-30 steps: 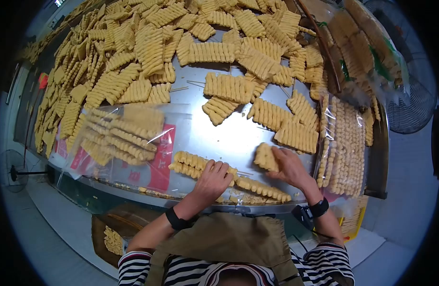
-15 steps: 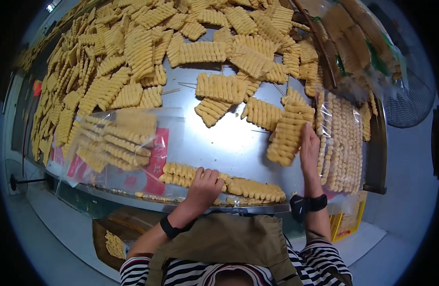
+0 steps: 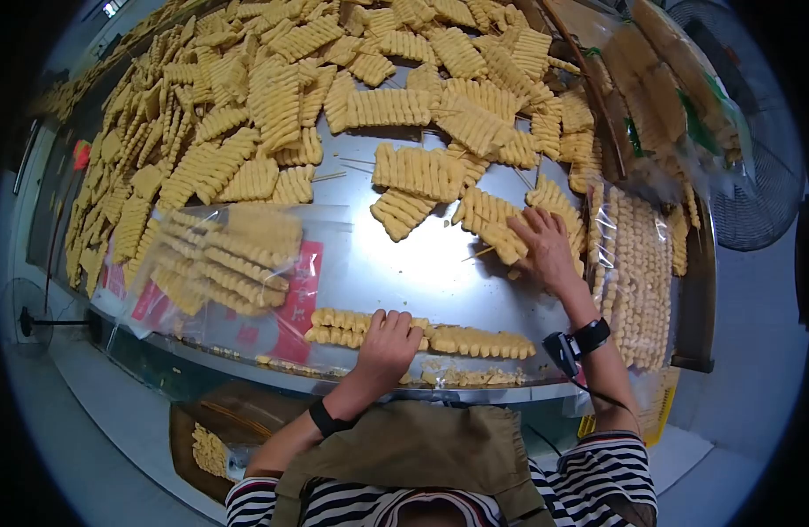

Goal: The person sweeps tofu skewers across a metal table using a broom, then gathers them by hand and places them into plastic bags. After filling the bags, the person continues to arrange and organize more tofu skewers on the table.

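Observation:
My left hand (image 3: 390,345) has its fingers curled over a yellow ribbed snack slab (image 3: 336,325) at the near edge of the metal table. Another ribbed slab (image 3: 483,342) continues that row to the right. My right hand (image 3: 548,252) grips the right end of a tilted ribbed slab (image 3: 497,230), fingers on top and thumb low; its underside is hidden. A thin stick (image 3: 479,253) pokes out below it. Just behind the hand lies one more slab (image 3: 554,206). Two stacked slabs (image 3: 418,173) lie farther left.
A big heap of ribbed slabs (image 3: 277,97) covers the far and left table. On the left lies a clear bag of slabs (image 3: 224,259); on the right, a packed bag (image 3: 633,272). Beyond are more bags (image 3: 650,88) and a fan (image 3: 756,198). A yellow crate (image 3: 659,408) sits below.
The upright slab that my right hand held is no longer raised there. That hand has shifted to the left and now grips a tilted slab. My left hand stays on the near row.

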Tool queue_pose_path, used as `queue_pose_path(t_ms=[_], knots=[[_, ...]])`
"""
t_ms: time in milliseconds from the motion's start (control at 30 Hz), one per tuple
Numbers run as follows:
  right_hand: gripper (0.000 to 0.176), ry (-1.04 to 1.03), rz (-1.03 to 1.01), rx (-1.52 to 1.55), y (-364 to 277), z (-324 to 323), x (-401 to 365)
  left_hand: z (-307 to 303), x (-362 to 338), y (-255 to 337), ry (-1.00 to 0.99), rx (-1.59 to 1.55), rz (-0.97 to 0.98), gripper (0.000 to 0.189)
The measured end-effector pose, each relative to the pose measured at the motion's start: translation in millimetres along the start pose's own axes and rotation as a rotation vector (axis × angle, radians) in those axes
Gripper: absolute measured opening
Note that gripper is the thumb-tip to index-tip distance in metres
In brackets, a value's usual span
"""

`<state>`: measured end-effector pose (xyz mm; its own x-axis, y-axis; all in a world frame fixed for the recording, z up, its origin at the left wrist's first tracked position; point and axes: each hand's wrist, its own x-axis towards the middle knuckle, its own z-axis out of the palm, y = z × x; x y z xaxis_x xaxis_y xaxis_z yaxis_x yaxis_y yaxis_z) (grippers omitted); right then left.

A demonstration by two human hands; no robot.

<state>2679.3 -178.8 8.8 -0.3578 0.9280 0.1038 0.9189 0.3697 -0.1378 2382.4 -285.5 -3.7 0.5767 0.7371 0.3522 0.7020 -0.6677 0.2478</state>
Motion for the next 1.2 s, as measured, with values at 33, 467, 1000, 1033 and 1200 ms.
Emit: queue_pose_path(t_ms=[33,467,1000,1033,1200], knots=[[0.057,-0.011,-0.012,0.013,-3,-6,4,-1,1,-1,0.0,0.002,-0.01,0.005],[0.045,-0.408,0.0,0.18,-117,-5,-30,-4,-7,11,-0.042,-0.03,-0.121,0.008],[0.045,-0.236,-0.048,0.405,-129,12,-63,-11,-20,-8,-0.146,-0.283,-0.033,0.021],[0.045,-0.266,-0.035,0.41,-129,12,-62,-12,-21,-9,-0.131,-0.28,-0.037,0.021],[0.046,-0.329,-0.033,0.395,-130,8,-59,-20,-24,-9,-0.132,-0.343,-0.063,0.017]])
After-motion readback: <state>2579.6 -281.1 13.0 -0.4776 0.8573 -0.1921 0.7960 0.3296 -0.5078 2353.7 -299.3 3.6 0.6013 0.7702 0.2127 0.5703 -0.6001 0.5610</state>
